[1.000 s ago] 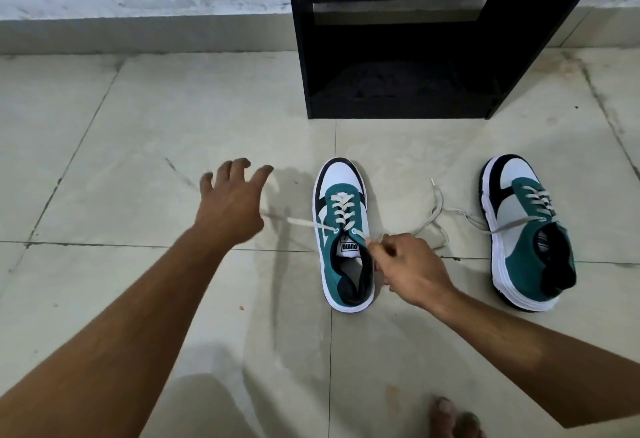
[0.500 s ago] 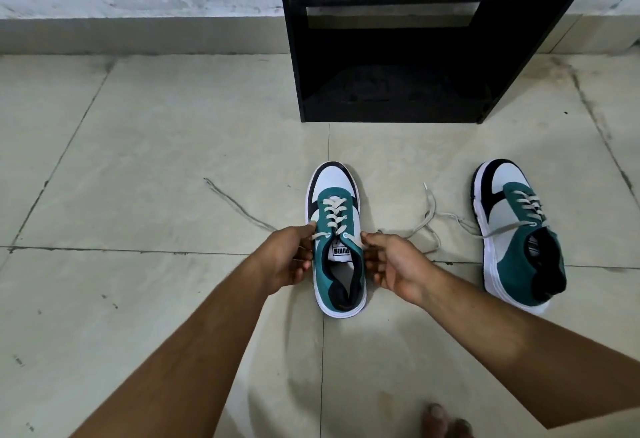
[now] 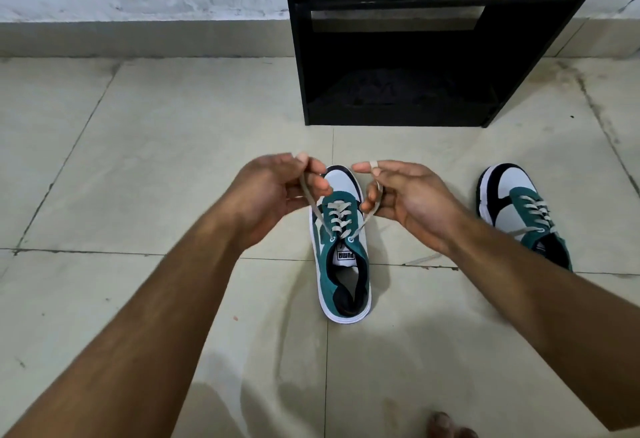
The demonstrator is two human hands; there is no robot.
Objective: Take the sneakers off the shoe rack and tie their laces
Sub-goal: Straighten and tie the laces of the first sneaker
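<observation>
Two teal, white and black sneakers stand on the tiled floor. The nearer sneaker is in the middle, toe pointing away from me. My left hand is raised over its left side, shut on the left lace end. My right hand is over its right side, with the right lace end looped around the forefinger. Both laces run taut down to the top eyelets. The second sneaker lies to the right, partly hidden by my right forearm, with its laces loose.
A black shoe rack stands against the wall just beyond the sneakers, its lower shelf dark. Pale floor tiles stretch out to the left. My toes show at the bottom edge.
Both hands have risen from the sides of the sneaker's collar to above its toe, drawing the two lace ends up and taut. The left lace end no longer trails on the floor.
</observation>
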